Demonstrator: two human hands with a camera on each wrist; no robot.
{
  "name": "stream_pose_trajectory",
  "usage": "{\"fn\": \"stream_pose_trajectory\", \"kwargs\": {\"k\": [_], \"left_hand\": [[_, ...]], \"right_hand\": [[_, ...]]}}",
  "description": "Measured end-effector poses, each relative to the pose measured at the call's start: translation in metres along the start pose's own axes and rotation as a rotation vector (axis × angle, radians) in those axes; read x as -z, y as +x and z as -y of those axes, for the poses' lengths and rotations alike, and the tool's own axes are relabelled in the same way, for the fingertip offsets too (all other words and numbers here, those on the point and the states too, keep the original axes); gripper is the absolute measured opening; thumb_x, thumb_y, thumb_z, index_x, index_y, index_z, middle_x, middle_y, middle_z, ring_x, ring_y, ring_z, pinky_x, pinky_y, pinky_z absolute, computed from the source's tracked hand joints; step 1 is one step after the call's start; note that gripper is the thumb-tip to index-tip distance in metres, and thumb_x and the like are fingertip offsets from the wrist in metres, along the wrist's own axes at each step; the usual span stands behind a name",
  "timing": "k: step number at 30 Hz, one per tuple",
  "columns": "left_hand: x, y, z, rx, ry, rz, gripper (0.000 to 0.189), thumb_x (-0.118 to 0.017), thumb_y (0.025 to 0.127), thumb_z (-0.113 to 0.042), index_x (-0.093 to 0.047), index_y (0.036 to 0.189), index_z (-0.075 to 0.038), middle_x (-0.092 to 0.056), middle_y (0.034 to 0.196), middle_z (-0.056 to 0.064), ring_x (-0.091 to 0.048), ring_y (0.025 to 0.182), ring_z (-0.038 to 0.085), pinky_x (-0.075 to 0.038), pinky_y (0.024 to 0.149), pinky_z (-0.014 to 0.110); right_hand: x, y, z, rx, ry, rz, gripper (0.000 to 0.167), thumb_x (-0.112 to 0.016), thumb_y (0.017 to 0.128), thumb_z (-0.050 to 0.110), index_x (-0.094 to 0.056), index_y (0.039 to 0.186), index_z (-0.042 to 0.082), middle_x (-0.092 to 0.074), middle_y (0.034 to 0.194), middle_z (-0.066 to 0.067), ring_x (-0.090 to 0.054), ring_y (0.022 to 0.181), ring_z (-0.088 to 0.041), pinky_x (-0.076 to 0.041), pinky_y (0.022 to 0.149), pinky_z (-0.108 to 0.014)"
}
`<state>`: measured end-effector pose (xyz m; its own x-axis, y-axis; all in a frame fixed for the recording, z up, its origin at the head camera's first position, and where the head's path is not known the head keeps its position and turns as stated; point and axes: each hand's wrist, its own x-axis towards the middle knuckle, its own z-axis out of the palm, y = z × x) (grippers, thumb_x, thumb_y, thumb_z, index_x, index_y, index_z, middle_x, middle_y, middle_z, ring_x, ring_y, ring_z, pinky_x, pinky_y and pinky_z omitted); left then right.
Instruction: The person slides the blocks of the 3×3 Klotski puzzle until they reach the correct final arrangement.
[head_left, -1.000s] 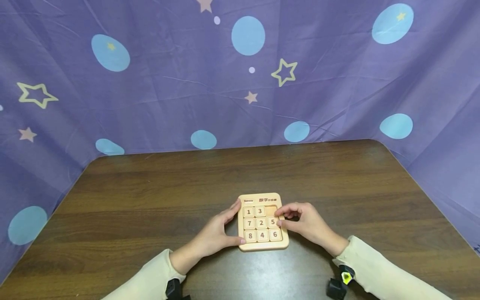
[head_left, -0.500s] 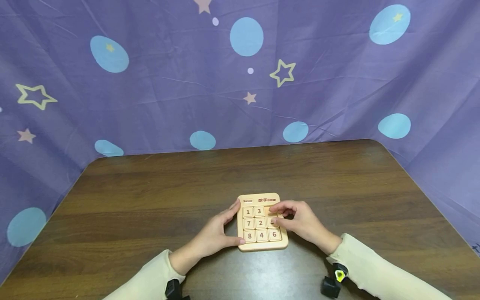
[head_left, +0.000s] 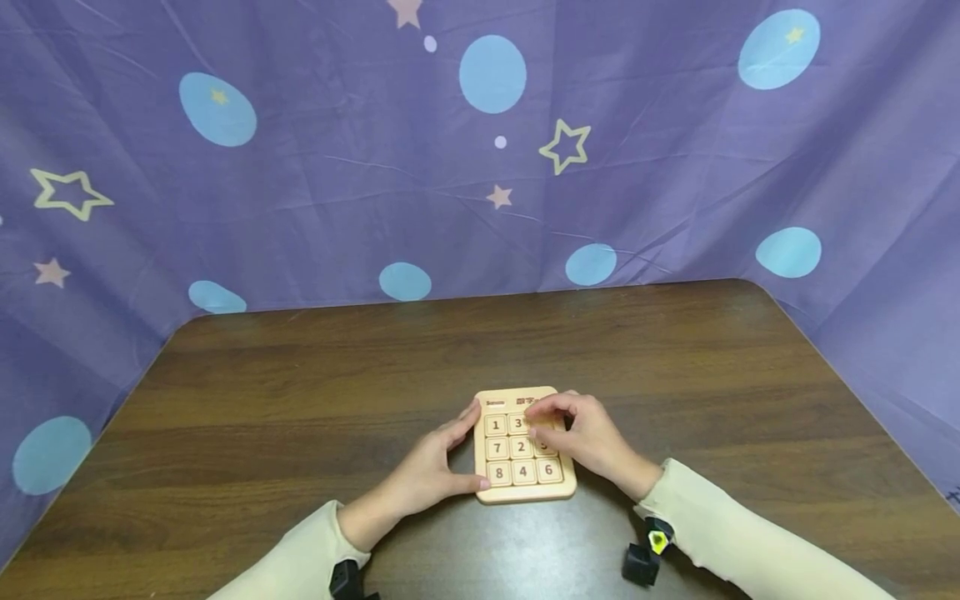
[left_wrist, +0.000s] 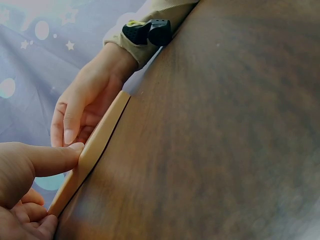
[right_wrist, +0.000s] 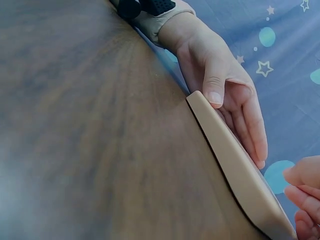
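On the worktop point(head_left: 322, 400), a number board point(head_left: 528, 495) held by its left side

Both hands are at the board, which lies flat before the person. The left hand point(head_left: 422, 471) has its grip spread along the left side, thumb at the near corner, fingers farther up the edge. Over the board's upper right, the right hand point(head_left: 588, 433) has a narrow grip, thumb and forefinger close together beside the tile marked 3 point(head_left: 516, 423); whether they pinch anything cannot be told. The middle row shows 7, 2 and a partly covered 5, the bottom row 8, 4 and 6. Beyond the worktop hangs a purple cloth point(head_left: 322, 217) with blue spots and stars
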<state>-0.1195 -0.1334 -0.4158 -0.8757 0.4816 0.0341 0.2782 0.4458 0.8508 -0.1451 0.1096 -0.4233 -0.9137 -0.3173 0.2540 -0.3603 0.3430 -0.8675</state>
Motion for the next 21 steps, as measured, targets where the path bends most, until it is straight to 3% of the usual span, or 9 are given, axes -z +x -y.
{"fn": "stream_pose_trajectory", "kwargs": {"k": [13, 21], "left_hand": [[0.000, -0.001, 0.000, 0.023, 0.013, -0.009, 0.093, -0.082, 0.069, -0.014, -0.030, 0.144, 0.003, -0.024, 0.153, 0.012, -0.027, 0.139, 0.027, -0.026, 0.110, 0.044], [0.001, 0.000, -0.001, 0.024, 0.010, -0.003, 0.093, -0.082, 0.069, -0.014, -0.029, 0.144, 0.002, -0.024, 0.153, 0.010, -0.026, 0.139, 0.025, -0.024, 0.111, 0.044]], "right_hand": [[-0.011, 0.008, 0.000, -0.021, 0.057, 0.039, 0.023, -0.076, 0.074, 0.006, -0.073, 0.096, 0.006, -0.070, 0.092, -0.005, -0.056, 0.087, -0.020, -0.047, 0.076, -0.026], [-0.015, 0.011, 0.005, -0.020, 0.013, 0.042, 0.021, -0.076, 0.074, 0.007, -0.073, 0.094, 0.007, -0.068, 0.089, -0.002, -0.054, 0.086, -0.016, -0.048, 0.075, -0.024]]}}
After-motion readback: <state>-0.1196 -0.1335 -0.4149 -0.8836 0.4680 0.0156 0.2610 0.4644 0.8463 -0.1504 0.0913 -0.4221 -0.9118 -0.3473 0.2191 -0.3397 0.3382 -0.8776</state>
